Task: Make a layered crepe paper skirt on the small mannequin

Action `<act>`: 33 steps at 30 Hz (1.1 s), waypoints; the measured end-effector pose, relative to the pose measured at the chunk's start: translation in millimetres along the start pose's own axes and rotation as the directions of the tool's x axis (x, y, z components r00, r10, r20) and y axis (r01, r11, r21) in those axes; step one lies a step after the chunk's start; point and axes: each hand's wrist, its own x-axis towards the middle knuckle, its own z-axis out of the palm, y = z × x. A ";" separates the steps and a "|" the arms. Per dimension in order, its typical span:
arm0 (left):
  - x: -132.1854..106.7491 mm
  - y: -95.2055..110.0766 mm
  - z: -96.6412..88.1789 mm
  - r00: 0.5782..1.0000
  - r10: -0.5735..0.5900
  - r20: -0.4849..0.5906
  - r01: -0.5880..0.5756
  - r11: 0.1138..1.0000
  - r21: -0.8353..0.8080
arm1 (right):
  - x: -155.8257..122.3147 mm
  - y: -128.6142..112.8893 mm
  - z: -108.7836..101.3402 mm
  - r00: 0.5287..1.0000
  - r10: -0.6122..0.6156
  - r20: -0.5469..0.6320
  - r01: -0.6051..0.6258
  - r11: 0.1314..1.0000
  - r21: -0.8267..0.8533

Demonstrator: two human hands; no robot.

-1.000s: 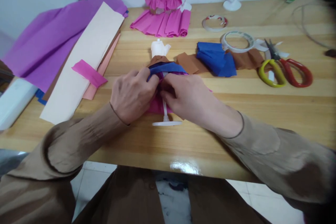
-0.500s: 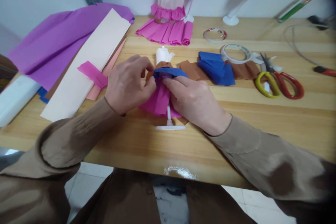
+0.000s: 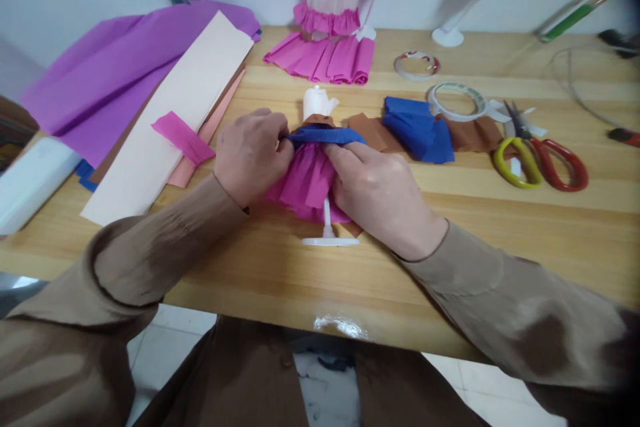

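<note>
Between my hands stands a small white dress form (image 3: 317, 101) on a round white base (image 3: 330, 241). A gathered magenta crepe paper skirt (image 3: 309, 177) hangs from its waist, with brown paper (image 3: 320, 120) above it. Across the waist lies a blue crepe paper strip (image 3: 323, 136). My left hand (image 3: 255, 157) pinches the strip's left end. On the other side my right hand (image 3: 380, 190) presses thumb and fingers on the strip near its right end; some of those fingertips are hidden behind the skirt.
Scissors (image 3: 543, 153) with yellow and red handles lie at the right, near a tape roll (image 3: 457, 102) and folded blue paper (image 3: 419, 130). Cream paper (image 3: 175, 120) and purple paper (image 3: 110, 73) spread at the left. A pleated pink paper piece (image 3: 320, 59) lies at the back.
My left hand has closed on the strip's end and drawn it out to the left, so the blue strip lies straighter over the waist. My right hand stays in about the same place.
</note>
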 end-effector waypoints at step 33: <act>4.5 -3.0 14.7 1.000 -0.004 0.012 0.006 0.992 -0.127 | -4.9 3.5 -0.8 0.997 0.004 -0.079 -0.007 0.999 -0.037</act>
